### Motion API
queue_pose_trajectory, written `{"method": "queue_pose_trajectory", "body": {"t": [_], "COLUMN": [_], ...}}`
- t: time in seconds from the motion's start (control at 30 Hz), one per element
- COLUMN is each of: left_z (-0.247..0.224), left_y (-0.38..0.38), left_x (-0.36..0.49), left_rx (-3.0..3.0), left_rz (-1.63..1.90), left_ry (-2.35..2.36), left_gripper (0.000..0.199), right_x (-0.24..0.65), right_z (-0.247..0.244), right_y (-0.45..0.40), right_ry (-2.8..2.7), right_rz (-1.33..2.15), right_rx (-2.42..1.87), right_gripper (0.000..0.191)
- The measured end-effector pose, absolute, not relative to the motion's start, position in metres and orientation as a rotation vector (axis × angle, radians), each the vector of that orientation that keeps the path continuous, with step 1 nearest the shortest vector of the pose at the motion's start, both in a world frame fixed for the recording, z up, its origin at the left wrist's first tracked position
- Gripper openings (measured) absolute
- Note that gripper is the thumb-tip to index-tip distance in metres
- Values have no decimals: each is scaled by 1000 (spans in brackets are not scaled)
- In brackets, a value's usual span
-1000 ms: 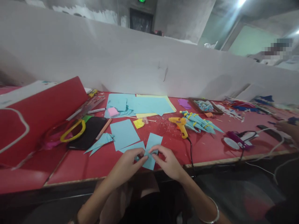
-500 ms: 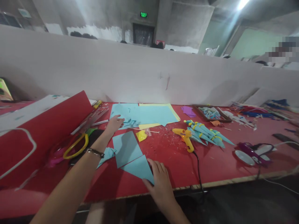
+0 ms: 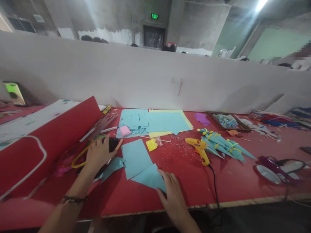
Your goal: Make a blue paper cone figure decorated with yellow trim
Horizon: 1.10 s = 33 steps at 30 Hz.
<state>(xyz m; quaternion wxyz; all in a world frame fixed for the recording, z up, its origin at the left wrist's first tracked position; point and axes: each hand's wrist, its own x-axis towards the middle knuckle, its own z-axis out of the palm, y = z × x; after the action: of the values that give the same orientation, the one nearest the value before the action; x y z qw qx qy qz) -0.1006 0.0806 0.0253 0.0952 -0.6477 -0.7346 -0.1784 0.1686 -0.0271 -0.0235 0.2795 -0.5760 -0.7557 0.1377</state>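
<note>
My left hand point(image 3: 100, 152) is over a black object point(image 3: 113, 144), thumb and fingers apart; part of the object shows between them, the rest is hidden. A yellow loop point(image 3: 79, 157) and crumpled blue paper point(image 3: 113, 168) are beside that hand. My right hand point(image 3: 172, 189) holds the right corner of a blue paper piece point(image 3: 148, 177) between thumb and fingers, low over the table. This piece meets a blue paper sheet point(image 3: 136, 158) lying flat. Farther back a small pink block point(image 3: 125, 130) sits on larger blue paper point(image 3: 167, 122).
A yellow glue gun point(image 3: 199, 149) with a black cord lies right of my right hand, beside blue paper cones point(image 3: 222, 145) with yellow trim. Behind are a tray of scraps point(image 3: 228, 121) and purple paper point(image 3: 202, 118). A red board point(image 3: 65, 129) stands at left.
My left hand has drawn back from the far blue paper to the black object. The pink block now shows where that hand was. My right hand stays at the blue piece.
</note>
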Motion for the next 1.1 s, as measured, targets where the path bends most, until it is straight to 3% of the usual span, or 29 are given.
{"method": "queue_pose_trajectory", "body": {"t": [0.17, 0.33, 0.53, 1.1], "left_z": [25, 26, 32, 25], "left_y": [77, 76, 78, 76], "left_x": [-113, -121, -131, -119], "left_rx": [-1868, -2010, -2124, -1974], "left_rz": [-176, -204, -196, -326], "left_ry": [-2081, -2128, -2200, -2179], "left_gripper": [66, 61, 70, 61], "right_x": [169, 170, 169, 167], "right_z": [-21, -19, -14, -12], "right_y": [-27, -26, -27, -27], "right_ry": [-1991, -1919, -2042, -2045], "right_rz": [377, 497, 387, 350], "right_rx": [-1518, -1511, -1526, -1552], "right_gripper": [46, 53, 43, 39]}}
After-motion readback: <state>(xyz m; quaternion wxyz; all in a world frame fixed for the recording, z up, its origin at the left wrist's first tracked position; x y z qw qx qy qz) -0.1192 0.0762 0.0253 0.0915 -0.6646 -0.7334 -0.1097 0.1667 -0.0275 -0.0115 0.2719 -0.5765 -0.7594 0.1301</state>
